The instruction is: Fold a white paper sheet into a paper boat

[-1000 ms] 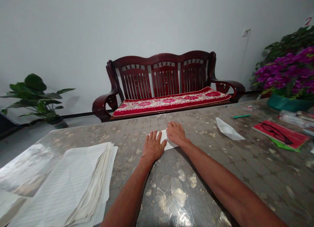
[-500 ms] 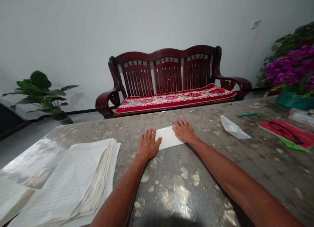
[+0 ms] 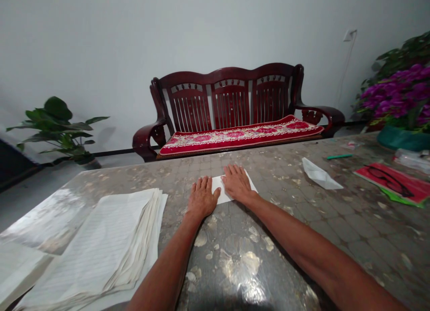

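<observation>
A white sheet of paper, looking folded into a small rectangle, lies flat on the table in front of me. My left hand rests palm down over its left end, thumb out to the side. Across the middle of the paper lies my right hand, flat with fingers stretched forward. A corner of the paper shows beyond its right side. Neither hand grips anything. The parts of the paper beneath both palms are hidden.
A stack of lined paper sits at the left of the patterned table. To the right are a folded paper boat, a green pen, and glasses on a red booklet. Behind stands a wooden bench.
My right hand has slid left along the paper, closer to my left hand, uncovering the paper's right end. The left hand stays in place.
</observation>
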Action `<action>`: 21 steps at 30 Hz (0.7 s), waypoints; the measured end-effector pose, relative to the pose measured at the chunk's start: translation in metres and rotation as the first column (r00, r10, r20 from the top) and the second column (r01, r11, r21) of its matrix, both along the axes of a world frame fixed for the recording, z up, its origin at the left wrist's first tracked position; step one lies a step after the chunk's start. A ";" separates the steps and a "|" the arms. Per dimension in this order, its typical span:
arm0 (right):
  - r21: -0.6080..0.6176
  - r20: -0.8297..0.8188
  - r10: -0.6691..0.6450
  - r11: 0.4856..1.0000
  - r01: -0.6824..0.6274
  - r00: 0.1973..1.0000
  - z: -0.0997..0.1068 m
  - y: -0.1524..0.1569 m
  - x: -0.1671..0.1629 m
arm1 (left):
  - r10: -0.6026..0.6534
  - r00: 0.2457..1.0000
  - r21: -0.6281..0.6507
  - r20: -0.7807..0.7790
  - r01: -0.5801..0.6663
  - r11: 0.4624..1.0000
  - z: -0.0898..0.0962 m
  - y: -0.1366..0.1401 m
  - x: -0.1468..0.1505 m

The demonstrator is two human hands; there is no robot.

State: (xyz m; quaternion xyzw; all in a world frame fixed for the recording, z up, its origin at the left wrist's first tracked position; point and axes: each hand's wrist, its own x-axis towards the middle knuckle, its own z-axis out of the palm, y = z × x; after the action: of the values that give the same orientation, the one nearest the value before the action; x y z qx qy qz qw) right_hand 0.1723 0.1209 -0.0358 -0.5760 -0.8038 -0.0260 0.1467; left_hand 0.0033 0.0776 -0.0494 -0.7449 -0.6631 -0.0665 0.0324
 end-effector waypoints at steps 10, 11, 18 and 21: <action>-0.137 0.049 -0.052 0.989 0.058 0.997 -0.009 0.005 0.058 | -0.013 1.000 0.009 -0.027 0.013 1.000 -0.001 0.000 -0.002; -0.132 0.056 -0.054 0.989 0.061 0.997 -0.009 0.006 0.064 | -0.015 1.000 0.015 -0.025 0.016 1.000 -0.002 0.001 -0.002; -0.109 0.086 -0.087 0.989 0.096 0.993 -0.007 0.002 0.074 | 0.000 1.000 0.019 -0.018 0.001 1.000 0.000 0.000 -0.007; -0.092 0.082 -0.073 0.992 0.081 0.994 -0.008 0.001 0.073 | 0.041 0.999 0.073 -0.030 -0.039 0.997 0.007 -0.003 -0.003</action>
State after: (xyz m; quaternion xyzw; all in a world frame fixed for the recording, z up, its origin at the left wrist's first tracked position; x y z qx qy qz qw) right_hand 0.2458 0.1224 -0.0435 -0.6114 -0.7865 -0.0160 0.0862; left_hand 0.0002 0.0745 -0.0420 -0.7307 -0.6745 -0.0778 0.0711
